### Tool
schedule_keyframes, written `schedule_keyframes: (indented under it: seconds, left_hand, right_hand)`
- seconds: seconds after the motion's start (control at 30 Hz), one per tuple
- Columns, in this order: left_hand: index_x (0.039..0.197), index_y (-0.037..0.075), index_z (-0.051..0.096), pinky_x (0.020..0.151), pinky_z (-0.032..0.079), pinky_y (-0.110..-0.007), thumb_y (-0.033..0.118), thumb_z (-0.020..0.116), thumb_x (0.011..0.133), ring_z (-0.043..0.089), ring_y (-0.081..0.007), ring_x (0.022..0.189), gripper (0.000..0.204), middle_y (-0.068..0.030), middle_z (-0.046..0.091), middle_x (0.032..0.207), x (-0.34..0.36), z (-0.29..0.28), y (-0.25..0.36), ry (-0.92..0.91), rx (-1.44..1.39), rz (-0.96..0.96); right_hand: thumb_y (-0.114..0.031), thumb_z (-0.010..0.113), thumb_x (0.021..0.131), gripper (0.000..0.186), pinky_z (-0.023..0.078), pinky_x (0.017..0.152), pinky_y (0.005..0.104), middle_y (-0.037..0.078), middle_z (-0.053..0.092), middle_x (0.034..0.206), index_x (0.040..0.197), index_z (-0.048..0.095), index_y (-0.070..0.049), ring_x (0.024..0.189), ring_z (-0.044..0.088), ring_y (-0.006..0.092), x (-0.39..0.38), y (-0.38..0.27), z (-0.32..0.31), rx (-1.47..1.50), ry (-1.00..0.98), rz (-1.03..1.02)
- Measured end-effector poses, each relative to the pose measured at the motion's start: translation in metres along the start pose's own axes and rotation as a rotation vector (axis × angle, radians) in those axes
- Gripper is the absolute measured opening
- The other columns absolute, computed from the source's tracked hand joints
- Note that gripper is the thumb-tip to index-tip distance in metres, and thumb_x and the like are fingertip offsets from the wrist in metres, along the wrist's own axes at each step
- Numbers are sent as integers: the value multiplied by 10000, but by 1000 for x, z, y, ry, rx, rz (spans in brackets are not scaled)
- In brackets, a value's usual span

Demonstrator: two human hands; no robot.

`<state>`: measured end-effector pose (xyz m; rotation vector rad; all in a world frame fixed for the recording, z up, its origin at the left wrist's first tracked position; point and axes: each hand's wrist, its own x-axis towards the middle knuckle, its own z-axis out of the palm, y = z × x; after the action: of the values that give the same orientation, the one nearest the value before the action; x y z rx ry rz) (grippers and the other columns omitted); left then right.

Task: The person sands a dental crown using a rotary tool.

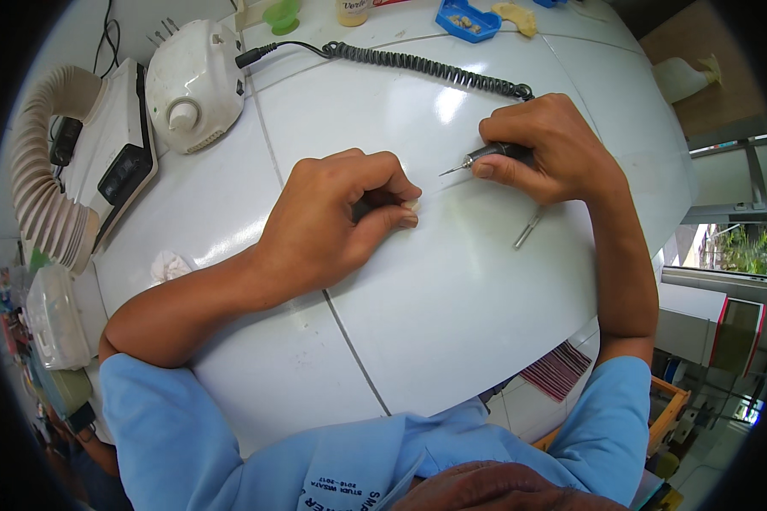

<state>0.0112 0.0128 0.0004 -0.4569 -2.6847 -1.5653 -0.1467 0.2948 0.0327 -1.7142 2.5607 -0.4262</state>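
Note:
My left hand [328, 217] is over the white tabletop, with thumb and forefinger pinching a small off-white piece [412, 205]. Fingers cover most of that piece, so its full shape is hidden. To the right, my right hand [558, 149] grips a black rotary handpiece [504, 152] like a pen. Its thin metal bur [453, 170] points left toward the pinched piece, with a gap between them. Below the right hand a slim metal rod [530, 228] lies on the table, its upper end hidden.
A coiled black cord [426, 65] runs across the far side from a white control unit [192, 85]. At left stands a white box [115, 162] with a ribbed hose [34, 153]. Far back are a blue tray [484, 36] with small pieces, a yellowish cast [516, 17] and a green cup [281, 15].

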Motion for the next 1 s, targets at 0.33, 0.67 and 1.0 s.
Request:
schedule_keyframes:
  seconds: [0.33,0.67,1.0]
  left_hand:
    - [1087,-8,791,797,626,-336,4,909,943,793,-199,876,187,-127,793,971,-1,1,-3,-13,-26,-12]
    - [1116,6,813,810,627,-330,-28,879,953,789,-196,898,179,-114,793,998,0,-1,-2,-30,38,25]
    - [1191,27,857,819,610,-340,-143,790,928,769,-205,937,320,-83,827,1043,2,-2,3,122,93,122]
  right_hand:
    - [-629,773,1031,571,414,581,451,59,600,618,778,702,-122,576,586,304,-1,-3,7,-20,27,-31]
    - [-616,758,1045,586,413,583,453,75,585,606,759,692,-110,578,575,323,-2,-4,6,-7,24,-15]
    - [-621,736,1065,697,388,588,482,118,496,566,664,543,-85,583,491,367,-2,0,8,36,74,21]
